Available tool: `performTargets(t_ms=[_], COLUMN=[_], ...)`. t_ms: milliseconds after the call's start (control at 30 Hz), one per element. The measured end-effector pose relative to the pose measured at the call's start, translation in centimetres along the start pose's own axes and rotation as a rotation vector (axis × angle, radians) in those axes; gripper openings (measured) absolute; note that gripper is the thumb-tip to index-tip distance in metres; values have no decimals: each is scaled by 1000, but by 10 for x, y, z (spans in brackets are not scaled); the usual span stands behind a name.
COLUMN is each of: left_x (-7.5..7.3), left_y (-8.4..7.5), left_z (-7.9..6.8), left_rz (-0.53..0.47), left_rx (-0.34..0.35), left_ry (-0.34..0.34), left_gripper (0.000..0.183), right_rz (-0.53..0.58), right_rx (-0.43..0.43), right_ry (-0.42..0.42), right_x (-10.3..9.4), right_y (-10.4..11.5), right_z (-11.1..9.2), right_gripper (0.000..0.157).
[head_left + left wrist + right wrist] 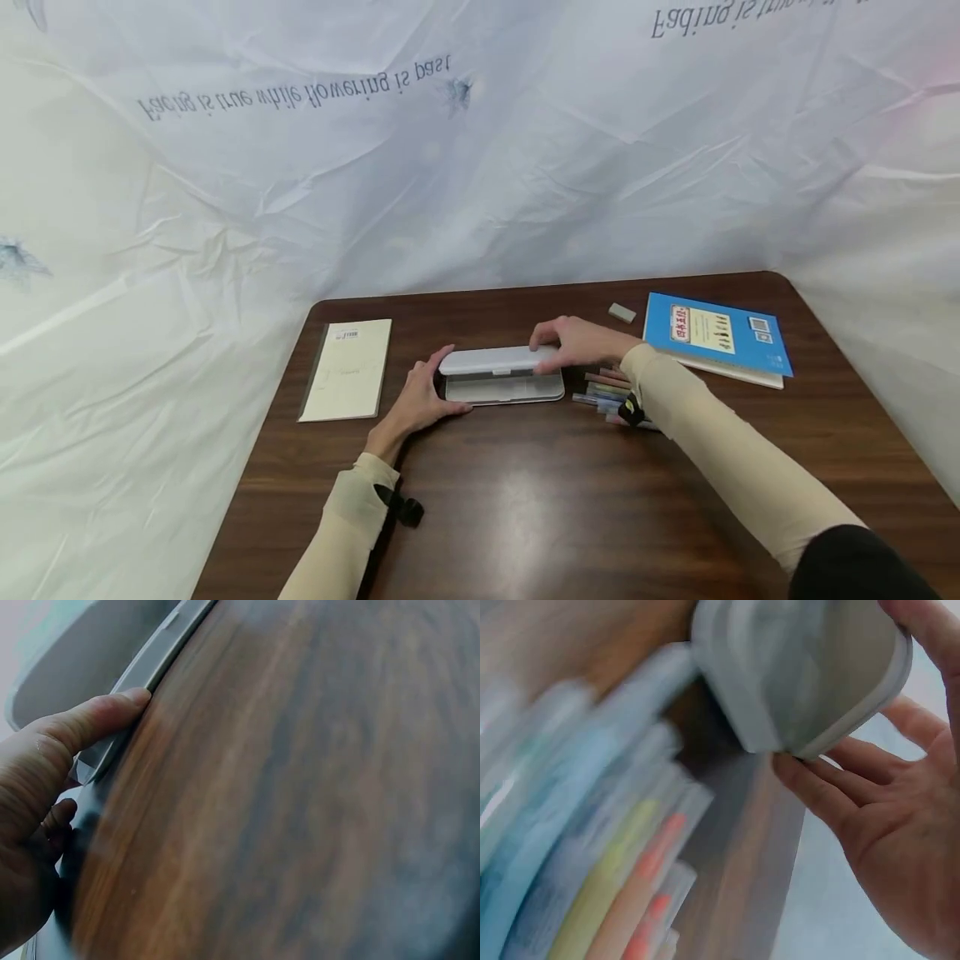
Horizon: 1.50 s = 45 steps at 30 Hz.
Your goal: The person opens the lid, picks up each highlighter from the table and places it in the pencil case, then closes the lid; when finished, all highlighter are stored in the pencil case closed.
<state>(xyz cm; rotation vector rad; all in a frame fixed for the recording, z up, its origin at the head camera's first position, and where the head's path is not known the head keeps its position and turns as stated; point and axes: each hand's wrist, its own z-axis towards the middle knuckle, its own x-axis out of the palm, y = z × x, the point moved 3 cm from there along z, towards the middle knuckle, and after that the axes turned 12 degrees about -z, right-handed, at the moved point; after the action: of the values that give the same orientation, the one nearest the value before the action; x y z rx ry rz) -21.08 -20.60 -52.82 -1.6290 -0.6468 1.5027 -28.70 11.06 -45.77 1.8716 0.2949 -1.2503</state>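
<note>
A pale grey pencil case point(505, 391) lies lengthwise on the table with its lid point(480, 361) tilted partway up; no pens show in the visible part of its inside. My left hand point(422, 398) grips the case's left end, thumb along the front edge. In the left wrist view, that thumb point(112, 712) presses the rim. At the other end, my right hand point(583, 342) holds the lid between thumb and fingers. The right wrist view shows its fingers around the lid's corner. Several coloured pens point(606, 388) lie beside the case, below my right wrist.
A cream notebook point(347, 371) lies on the table's left. Toward the right is a blue book point(716, 333) on top of another white-edged one. A small pale eraser-like block point(622, 312) sits near the back edge. White printed fabric point(480, 167) hangs behind the table point(480, 500).
</note>
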Motion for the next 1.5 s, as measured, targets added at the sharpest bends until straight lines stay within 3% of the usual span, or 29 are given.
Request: performTargets(t_ms=[133, 233, 467, 600, 700, 867, 967, 1167, 1300, 1500], left_x=[-1, -3, -5, -4, -4, -3, -5, -5, -5, -6], left_y=[1, 1, -2, -2, -2, -5, -7, -8, -4, -1], left_z=[0, 0, 3, 3, 5, 6, 8, 12, 10, 8], left_rz=[8, -11, 9, 34, 58, 87, 113, 162, 192, 129], left_rx=[16, 33, 37, 40, 45, 43, 55, 89, 59, 22], left_ry=[14, 16, 50, 64, 84, 137, 143, 141, 134, 119], left_gripper=[124, 128, 139, 138, 135, 129, 121, 109, 110, 100], right_rz=[177, 226, 168, 92, -14, -248, -329, -354, -345, -365], right_rx=[33, 47, 149, 117, 123, 168, 173, 211, 206, 205], right_ry=[-98, -252, -708, -845, -780, -423, -275, -156, -135, -121], right_x=[-4, -6, -1, 4, 10, 28, 39, 53, 57, 59], right_y=[-12, -15, -16, -16, -19, -23, -21, -15, -13, -15], right_z=[2, 5, 4, 4, 3, -7, -15, -29, -32, -32], right_gripper=[34, 32, 17, 13, 24, 82, 103, 106, 104, 102])
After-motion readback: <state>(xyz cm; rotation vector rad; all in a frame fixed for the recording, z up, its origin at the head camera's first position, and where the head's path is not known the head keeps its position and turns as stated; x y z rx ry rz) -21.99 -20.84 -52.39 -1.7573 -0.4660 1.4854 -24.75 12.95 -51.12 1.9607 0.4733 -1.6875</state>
